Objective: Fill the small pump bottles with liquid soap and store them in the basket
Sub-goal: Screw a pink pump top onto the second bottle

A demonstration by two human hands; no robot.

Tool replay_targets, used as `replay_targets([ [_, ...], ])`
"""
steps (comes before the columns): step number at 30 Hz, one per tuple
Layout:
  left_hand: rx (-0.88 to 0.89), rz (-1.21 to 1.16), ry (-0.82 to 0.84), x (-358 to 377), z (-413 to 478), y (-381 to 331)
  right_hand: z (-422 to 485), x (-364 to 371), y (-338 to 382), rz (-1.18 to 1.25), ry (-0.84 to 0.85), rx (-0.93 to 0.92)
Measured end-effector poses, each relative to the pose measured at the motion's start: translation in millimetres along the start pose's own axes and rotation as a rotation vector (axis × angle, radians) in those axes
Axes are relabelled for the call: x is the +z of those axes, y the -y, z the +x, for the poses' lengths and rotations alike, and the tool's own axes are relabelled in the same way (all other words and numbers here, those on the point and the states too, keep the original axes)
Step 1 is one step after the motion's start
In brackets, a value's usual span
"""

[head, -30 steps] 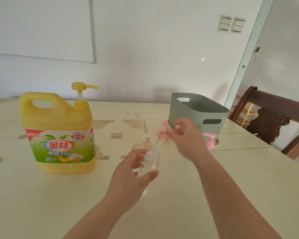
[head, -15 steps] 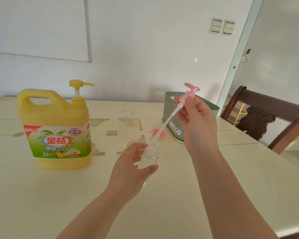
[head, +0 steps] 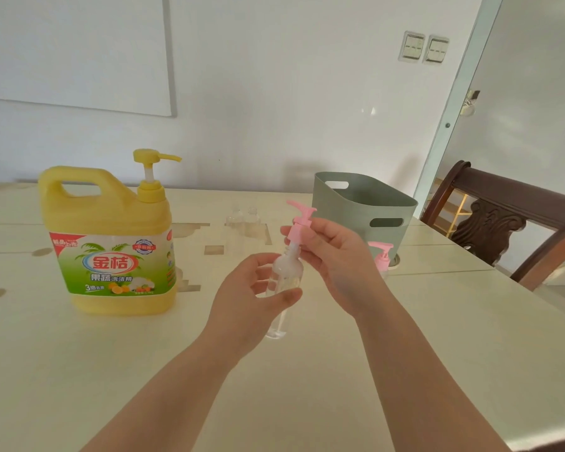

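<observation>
The small clear plastic pump bottle (head: 286,272) is near the middle of the cream-coloured table (head: 437,321), leaning slightly with its neck toward the far right; I cannot tell whether its base touches the tabletop. The left hand (head: 248,298) grips it round the body, thumb on the near side and fingers curled round the far side. The right hand (head: 336,259) pinches the collar of a pink plastic pump head (head: 300,220) between thumb and fingertips, with the spout pointing left and the collar just above the bottle's neck. To the left stands a large yellow jug of dish soap (head: 111,239) with a handle and a yellow pump on top. To the far right sits a grey-green plastic basket (head: 362,203) with cut-out handles, and just beside its near side stands another small bottle with a pink pump (head: 381,256). Two empty clear bottles (head: 242,220) stand between the jug and the basket, farther back. A dark wooden chair (head: 503,223) is at the table's right edge.
</observation>
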State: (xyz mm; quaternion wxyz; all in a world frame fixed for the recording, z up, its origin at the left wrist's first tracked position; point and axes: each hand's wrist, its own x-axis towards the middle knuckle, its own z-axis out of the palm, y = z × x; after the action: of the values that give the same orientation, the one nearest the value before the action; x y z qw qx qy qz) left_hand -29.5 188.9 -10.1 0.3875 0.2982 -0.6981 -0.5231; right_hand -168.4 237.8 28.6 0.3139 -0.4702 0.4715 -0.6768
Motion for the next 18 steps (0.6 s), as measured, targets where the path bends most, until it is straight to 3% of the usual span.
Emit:
replay_targets([
  [3, -0.004, -0.024, 0.033, 0.5, 4.9, -5.0, -3.9, -3.7, 0.3, 0.000, 0.040, 0.030],
  [7, 0.011, -0.049, 0.109, 8.7, 7.4, -10.5, -7.0, -13.9, 0.7, -0.028, -0.077, 0.014],
  [11, 0.032, -0.066, 0.179, 24.7, 8.3, -15.9, -18.8, -28.3, 10.9, 0.140, -0.068, 0.054],
  [18, 0.040, -0.084, 0.294, 57.8, 10.2, -24.6, -39.1, -58.5, 24.4, 0.117, -0.148, -0.029],
])
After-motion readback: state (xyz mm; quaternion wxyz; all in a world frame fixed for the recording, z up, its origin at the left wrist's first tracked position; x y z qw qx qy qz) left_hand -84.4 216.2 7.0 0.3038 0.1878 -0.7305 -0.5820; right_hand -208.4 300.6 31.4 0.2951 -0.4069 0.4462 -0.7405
